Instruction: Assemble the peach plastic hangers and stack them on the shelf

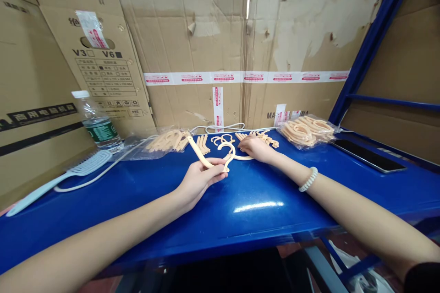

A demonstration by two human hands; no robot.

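My left hand (pixel 202 178) is closed around a beige plastic clothes hanger (pixel 198 150), with its hook curling up and one arm slanting up to the left. Another curved beige piece shows to the right of the hook; I cannot tell whether it is joined. Farther right, my right hand (pixel 256 147) reaches down among small beige hanger parts (pixel 270 138), its fingers bent together and their tips partly hidden. Between the hands, loose hooks (pixel 223 138) and a row of short curved arms (pixel 202 143) lie on the blue table (pixel 213 210).
A clear bag of beige parts (pixel 168 141) lies at left, another bag (pixel 305 131) at right beside a black phone (pixel 367 154). A water bottle (pixel 99 123), a pale hairbrush (pixel 79 167) and a white cable (pixel 106 170) occupy the left side. Cardboard (pixel 199 32) walls the back.
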